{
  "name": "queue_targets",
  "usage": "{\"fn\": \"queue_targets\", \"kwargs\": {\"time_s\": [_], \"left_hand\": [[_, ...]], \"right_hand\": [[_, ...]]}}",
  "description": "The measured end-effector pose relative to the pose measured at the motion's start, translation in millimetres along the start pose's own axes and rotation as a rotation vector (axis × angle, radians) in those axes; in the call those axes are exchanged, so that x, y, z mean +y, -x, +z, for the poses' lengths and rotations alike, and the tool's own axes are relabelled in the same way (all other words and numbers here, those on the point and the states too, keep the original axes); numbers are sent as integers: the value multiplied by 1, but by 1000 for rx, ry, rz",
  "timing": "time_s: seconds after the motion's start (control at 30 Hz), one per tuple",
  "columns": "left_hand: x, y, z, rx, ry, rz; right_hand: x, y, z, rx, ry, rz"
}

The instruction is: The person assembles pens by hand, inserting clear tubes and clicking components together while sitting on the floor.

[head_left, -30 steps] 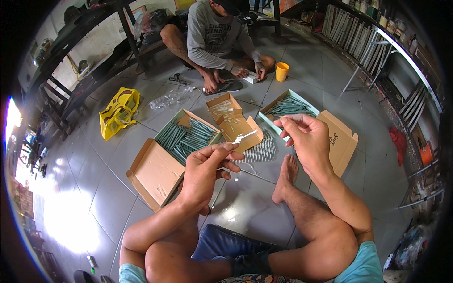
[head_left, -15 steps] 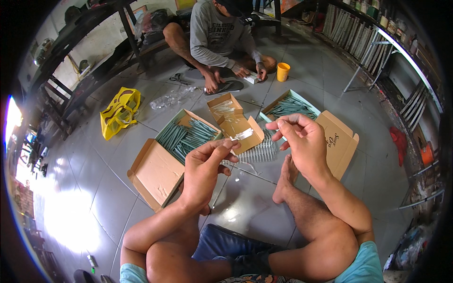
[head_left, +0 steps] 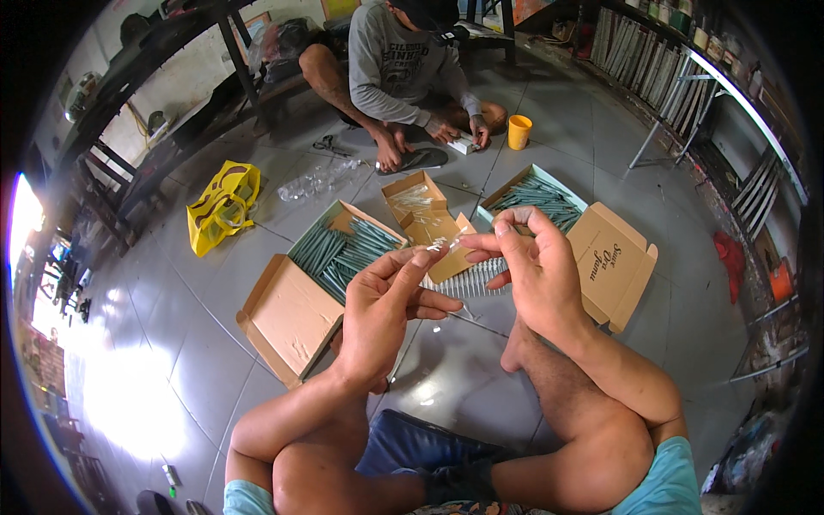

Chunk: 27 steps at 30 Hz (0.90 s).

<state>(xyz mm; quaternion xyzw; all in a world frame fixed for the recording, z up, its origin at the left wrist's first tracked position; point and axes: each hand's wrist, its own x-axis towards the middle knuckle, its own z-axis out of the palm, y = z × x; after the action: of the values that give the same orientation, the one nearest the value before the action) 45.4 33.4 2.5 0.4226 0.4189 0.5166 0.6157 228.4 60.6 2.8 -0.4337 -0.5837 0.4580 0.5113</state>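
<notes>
- Left hand [head_left: 378,300] pinched white piece [head_left: 437,246] in front of small brown box [head_left: 417,232]
- Right hand [head_left: 545,270] sat there too
- Green-stick boxes [head_left: 289,313] flanked small brown box

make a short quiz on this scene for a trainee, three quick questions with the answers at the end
1. True or false: the yellow cup stands to the right of the yellow bag.
2. What lies in the open box nearest that bag?
A) red cloths
B) green rods
C) clear bottles
3. What colour is the small piece held by the left hand?

Key:
1. True
2. B
3. White
</notes>
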Motion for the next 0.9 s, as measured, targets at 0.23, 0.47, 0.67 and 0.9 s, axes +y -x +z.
{"fn": "queue_targets", "kwargs": {"time_s": [0.23, 0.47, 0.67, 0.9], "left_hand": [[-4, -4, -5, -92, 48, -21], [-4, -4, -3, -114, 32, -28], [-5, -3, -2, -106, 22, -17], [-6, -6, -9, -136, -12, 16]], "right_hand": [[4, 1, 4, 9, -27, -3], [5, 2, 6, 7, -8, -35], [10, 3, 7, -14, 33, -109], [6, 6, 11, 2, -23, -87]]}}
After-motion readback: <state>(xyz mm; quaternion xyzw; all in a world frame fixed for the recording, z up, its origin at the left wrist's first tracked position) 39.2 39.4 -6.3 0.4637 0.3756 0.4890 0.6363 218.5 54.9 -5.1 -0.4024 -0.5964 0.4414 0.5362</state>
